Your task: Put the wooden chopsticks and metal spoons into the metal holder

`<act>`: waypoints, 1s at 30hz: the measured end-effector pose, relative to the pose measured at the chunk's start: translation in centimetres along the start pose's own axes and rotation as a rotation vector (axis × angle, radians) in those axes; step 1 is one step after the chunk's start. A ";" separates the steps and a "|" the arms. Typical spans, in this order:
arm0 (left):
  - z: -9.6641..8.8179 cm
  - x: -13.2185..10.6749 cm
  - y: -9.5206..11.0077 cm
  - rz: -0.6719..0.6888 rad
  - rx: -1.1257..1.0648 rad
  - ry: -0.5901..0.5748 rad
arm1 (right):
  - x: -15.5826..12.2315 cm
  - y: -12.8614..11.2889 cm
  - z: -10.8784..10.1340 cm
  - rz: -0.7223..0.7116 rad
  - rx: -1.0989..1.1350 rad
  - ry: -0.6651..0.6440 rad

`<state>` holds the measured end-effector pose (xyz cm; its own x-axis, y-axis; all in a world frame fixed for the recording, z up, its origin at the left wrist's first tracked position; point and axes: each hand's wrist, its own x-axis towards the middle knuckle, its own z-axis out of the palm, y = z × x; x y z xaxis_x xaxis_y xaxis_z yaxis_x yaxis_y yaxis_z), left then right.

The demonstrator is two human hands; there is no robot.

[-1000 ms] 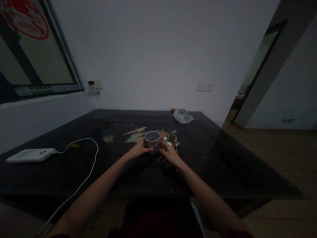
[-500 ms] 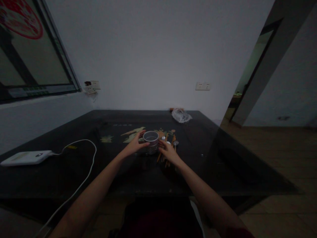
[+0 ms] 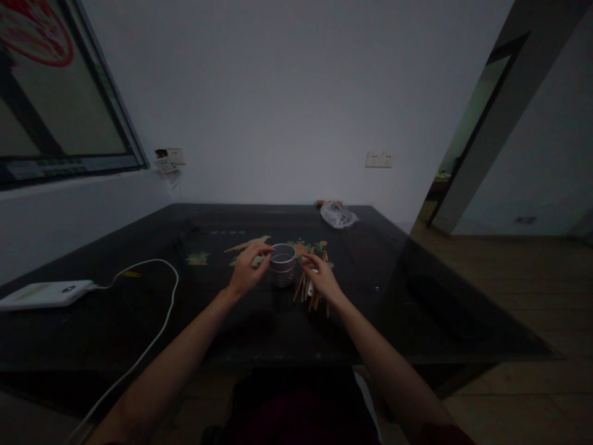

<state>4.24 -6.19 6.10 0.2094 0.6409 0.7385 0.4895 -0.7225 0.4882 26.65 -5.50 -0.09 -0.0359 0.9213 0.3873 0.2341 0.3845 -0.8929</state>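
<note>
A grey, round, open-topped utensil holder with a perforated lower wall stands upright on the dark table. My left hand is at its left side, thumb and fingers apart, fingertips close to the rim; whether they touch it I cannot tell. To the right of the holder, my right hand hovers over a loose pile of chopsticks, its fingers stretched out and holding nothing that I can see. Among the chopsticks lies something white, partly covered by that hand. The holder looks empty inside.
A white power bank with a white cable lies on the table's left side. Near the back edge sits a crumpled clear plastic bag. The black table meets the wall, which has sockets.
Both hands have drawn away from the holder, the left to the left and the right slightly to the right, over the chopsticks. The holder stays where it stood.
</note>
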 end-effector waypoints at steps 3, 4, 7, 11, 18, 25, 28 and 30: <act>0.4 -0.5 1.4 0.106 0.032 -0.082 | 0.2 -0.6 -0.8 0.001 0.005 0.023; 0.5 -0.7 2.0 0.147 0.037 -0.113 | 0.3 -0.7 -1.0 0.004 0.017 0.030; 1.1 -0.9 4.3 0.282 0.072 -0.240 | 0.5 -1.2 -1.8 0.016 0.054 0.048; 2.9 -0.9 7.0 0.331 0.174 -0.476 | 0.7 -1.5 -2.7 0.035 0.071 0.088; 7.2 -2.6 6.8 0.202 0.329 -0.663 | 1.0 -1.7 -4.3 0.067 0.053 0.187; 7.2 -3.7 6.2 0.252 0.212 -0.673 | 1.1 -1.5 -5.0 0.083 -0.116 0.190; 7.3 -3.7 6.3 0.277 0.170 -0.680 | 1.4 -1.4 -5.0 0.090 -0.231 0.150; 7.4 -3.7 6.2 0.273 0.155 -0.674 | 2.0 -1.5 -5.2 0.085 -0.333 0.109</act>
<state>12.78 -11.17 2.96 0.7902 0.5001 0.3542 0.4491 -0.8658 0.2205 31.23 -4.58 3.23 0.0965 0.9305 0.3533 0.5363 0.2505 -0.8060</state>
